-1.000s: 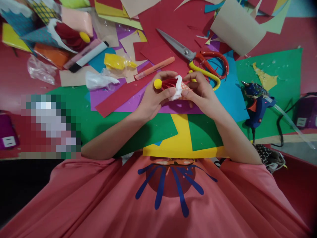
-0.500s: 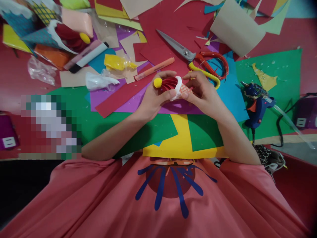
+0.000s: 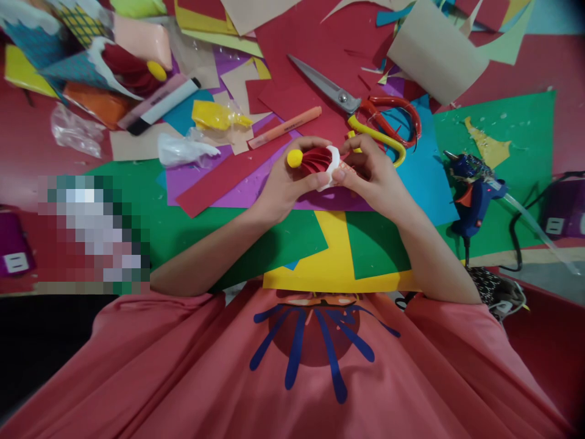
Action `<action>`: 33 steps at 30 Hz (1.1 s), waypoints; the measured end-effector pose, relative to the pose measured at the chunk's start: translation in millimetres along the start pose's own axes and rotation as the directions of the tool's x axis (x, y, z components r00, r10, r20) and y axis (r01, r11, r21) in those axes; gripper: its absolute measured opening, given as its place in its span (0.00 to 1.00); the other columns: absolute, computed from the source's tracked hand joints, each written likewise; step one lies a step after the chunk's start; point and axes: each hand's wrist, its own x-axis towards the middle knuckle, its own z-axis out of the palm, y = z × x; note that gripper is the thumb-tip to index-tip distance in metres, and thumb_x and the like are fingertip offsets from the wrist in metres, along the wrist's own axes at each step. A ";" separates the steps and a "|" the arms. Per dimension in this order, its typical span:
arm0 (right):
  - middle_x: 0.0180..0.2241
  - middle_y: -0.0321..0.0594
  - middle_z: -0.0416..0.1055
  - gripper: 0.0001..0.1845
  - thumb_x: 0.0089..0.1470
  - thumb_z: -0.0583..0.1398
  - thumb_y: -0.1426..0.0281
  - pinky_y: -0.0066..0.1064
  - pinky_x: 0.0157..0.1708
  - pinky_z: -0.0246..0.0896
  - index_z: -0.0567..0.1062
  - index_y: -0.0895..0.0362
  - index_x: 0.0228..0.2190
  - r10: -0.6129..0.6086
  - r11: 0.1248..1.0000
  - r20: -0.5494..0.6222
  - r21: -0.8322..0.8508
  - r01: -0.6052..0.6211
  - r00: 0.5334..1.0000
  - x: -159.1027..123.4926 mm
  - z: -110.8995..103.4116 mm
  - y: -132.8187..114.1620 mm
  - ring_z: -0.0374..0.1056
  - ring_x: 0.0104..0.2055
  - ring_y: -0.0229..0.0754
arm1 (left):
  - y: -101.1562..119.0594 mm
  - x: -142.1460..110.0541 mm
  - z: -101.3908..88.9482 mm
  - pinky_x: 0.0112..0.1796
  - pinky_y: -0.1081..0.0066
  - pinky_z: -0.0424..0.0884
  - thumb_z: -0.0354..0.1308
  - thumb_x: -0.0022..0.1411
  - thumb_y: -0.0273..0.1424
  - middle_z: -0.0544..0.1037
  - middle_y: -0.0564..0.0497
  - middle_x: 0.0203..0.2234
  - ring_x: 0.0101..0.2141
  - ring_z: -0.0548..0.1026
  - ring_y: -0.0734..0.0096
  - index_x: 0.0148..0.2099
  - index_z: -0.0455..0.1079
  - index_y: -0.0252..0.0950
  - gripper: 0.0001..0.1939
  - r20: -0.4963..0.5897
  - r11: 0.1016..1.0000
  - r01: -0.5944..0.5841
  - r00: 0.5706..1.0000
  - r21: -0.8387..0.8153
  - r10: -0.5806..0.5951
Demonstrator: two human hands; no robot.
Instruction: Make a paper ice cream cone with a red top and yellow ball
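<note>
Between my two hands is a small paper ice cream cone (image 3: pixel 319 163), lying on its side in the air above the purple sheet (image 3: pixel 219 183). It has a pleated red top, a white rim and a yellow ball at its left end. My left hand (image 3: pixel 287 177) is closed around the red top, its thumb against the white rim. My right hand (image 3: pixel 370 167) pinches the orange-patterned cone part, and its thumb touches the rim. The fingers hide much of the cone part. Just behind the right hand lie scissors (image 3: pixel 342 97) with red and yellow handles.
A blue glue gun (image 3: pixel 475 198) with its cord rests on the green sheet (image 3: pixel 512 134) at right. An orange highlighter (image 3: pixel 286 127), a wrapped yellow clay lump (image 3: pixel 219 116) and paper scraps lie behind my hands. Larger cones (image 3: pixel 95 67) stand at the far left.
The paper ice cream cone has turned slightly in my hands and shifted a little to the right, and less of its patterned part shows. Everything else has stayed put.
</note>
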 end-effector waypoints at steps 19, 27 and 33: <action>0.32 0.34 0.69 0.23 0.55 0.63 0.48 0.28 0.26 0.62 0.65 0.52 0.39 0.016 0.998 -0.004 0.054 -0.016 1.000 -1.0 -0.1 0.8 0.66 0.30 0.34 | 7.0 0.7 3.2 0.44 0.69 0.72 0.77 0.44 0.41 0.77 0.54 0.41 0.45 0.77 0.65 0.45 0.74 0.44 0.26 -0.023 0.987 0.092 0.995 -0.129 -0.095; 0.31 0.33 0.67 0.27 0.52 0.64 0.45 0.27 0.22 0.59 0.63 0.52 0.39 0.038 0.985 0.038 0.167 -0.044 0.999 0.4 -1.0 -5.3 0.64 0.28 0.33 | 15.0 -0.8 7.9 0.40 0.66 0.74 0.75 0.44 0.45 0.75 0.53 0.39 0.40 0.77 0.66 0.45 0.70 0.42 0.29 -0.065 0.977 0.139 0.986 -0.161 -0.151; 0.27 0.30 0.65 0.29 0.52 0.62 0.41 0.28 0.20 0.57 0.66 0.51 0.40 0.093 0.975 0.047 0.199 -0.101 0.995 0.0 -1.3 -6.1 0.59 0.24 0.33 | 14.9 -1.6 5.5 0.45 0.65 0.76 0.74 0.46 0.42 0.75 0.54 0.40 0.47 0.78 0.62 0.47 0.67 0.43 0.28 -0.028 0.963 0.193 0.979 -0.189 -0.202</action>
